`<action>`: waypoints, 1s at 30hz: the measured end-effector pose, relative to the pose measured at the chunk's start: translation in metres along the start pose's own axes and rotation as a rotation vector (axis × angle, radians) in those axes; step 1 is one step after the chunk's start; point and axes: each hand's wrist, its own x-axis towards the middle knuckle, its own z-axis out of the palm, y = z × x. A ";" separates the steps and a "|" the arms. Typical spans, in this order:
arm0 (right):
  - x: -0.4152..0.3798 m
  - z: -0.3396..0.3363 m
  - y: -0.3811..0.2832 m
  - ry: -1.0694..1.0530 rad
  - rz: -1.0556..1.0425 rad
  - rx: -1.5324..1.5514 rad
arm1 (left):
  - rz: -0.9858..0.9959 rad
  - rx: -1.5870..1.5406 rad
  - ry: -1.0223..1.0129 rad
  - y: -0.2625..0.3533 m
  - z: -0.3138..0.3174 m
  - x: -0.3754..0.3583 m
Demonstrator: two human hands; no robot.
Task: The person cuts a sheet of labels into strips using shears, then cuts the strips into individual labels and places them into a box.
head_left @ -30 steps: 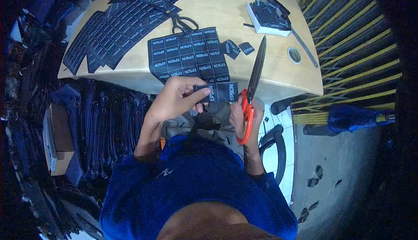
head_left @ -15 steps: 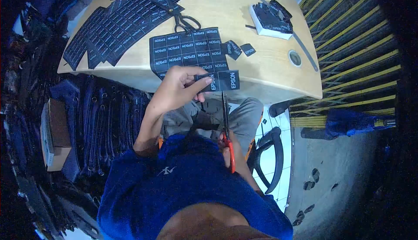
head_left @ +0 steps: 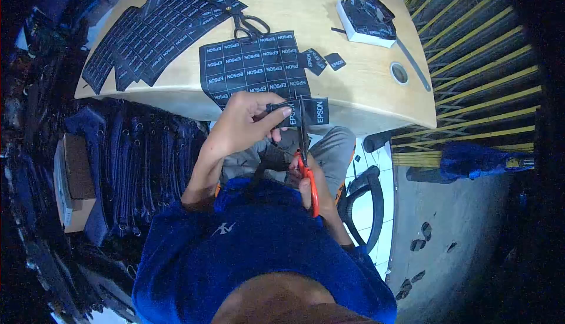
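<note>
My left hand (head_left: 244, 125) pinches a black strip of EPSON labels (head_left: 319, 111) between thumb and fingers, just past the table's front edge. Red-handled scissors (head_left: 313, 189) are in my right hand (head_left: 318, 177), below the strip. Their blades are parted and reach up across the strip between two labels. Behind my left hand, a black sheet of EPSON labels (head_left: 256, 68) lies on the table and hangs over its edge. Beside it are small cut labels (head_left: 335, 61). Black-handled scissors (head_left: 250, 28) rest at the sheet's back edge.
More label sheets (head_left: 159, 39) cover the table's left side. At the back right of the table (head_left: 353, 97) stands a white box (head_left: 368, 39) filled with black labels. A round hole (head_left: 399, 73) is near the right edge. Dark straps (head_left: 141, 165) hang at the left.
The red-handled scissors have moved up from below the strip, and their blades now straddle it. My left hand and the strip have shifted slightly to the right.
</note>
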 end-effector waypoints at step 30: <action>0.019 0.000 0.000 0.077 0.063 0.003 | -0.010 -0.026 -0.008 -0.005 -0.008 0.018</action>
